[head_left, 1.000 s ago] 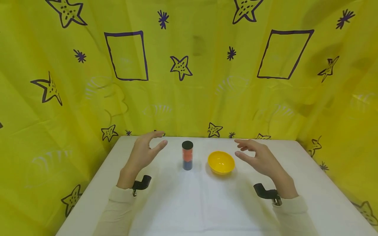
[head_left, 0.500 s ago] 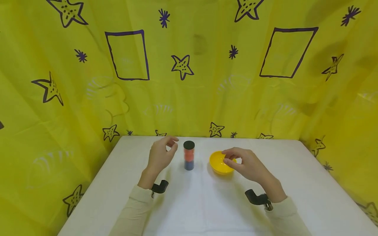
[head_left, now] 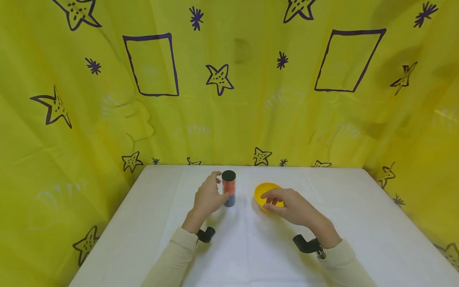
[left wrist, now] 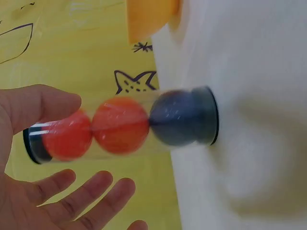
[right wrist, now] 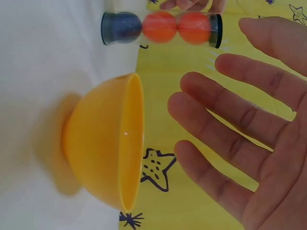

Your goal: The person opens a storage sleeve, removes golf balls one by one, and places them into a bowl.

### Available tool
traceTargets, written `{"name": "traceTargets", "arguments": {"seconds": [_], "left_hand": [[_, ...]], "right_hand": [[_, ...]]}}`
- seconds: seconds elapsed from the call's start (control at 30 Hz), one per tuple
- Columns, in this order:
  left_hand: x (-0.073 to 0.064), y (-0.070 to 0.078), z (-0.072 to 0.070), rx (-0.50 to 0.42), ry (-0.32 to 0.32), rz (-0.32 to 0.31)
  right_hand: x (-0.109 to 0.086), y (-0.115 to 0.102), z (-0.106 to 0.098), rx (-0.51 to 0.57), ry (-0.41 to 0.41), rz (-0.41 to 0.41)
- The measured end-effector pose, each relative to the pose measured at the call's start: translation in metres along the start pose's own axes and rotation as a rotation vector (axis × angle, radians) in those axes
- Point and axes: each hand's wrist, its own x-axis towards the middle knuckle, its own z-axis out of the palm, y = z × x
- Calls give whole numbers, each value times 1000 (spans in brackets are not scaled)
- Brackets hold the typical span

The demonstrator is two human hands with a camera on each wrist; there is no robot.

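Flanking the upright clear ball tube (head_left: 229,186) with thumb and fingers, left grip (head_left: 208,195) isn't clasping it; contact unclear. Right grip (head_left: 293,205) relaxed, holding nothing, yellow bowl (right wrist: 98,143) just below its fingers. Both things stand on counter (head_left: 244,255). Likely step: pre-grasp. Next move probably calls for curling left fingers round tube, right fingers pinching bowl rim.

Starry yellow curtain (head_left: 236,119), white table (head_left: 247,255)
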Motion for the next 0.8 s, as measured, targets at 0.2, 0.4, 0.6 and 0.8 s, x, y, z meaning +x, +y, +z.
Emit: {"name": "traceTargets", "arguments": {"seconds": [0.2,0.4,0.6,0.8], "left_hand": [[1,-4,17,13,-33,-23],[1,-11,28,6,-15,-16],[1,-14,33,-3,8,0],[0,-10,33,-17,-17,34]], "right_hand": [[3,-1,8,3,-52,6],[5,-3,14,25,-88,-5],[7,-4,18,58,-120,7],[8,-4,25,58,-72,-3]]}}
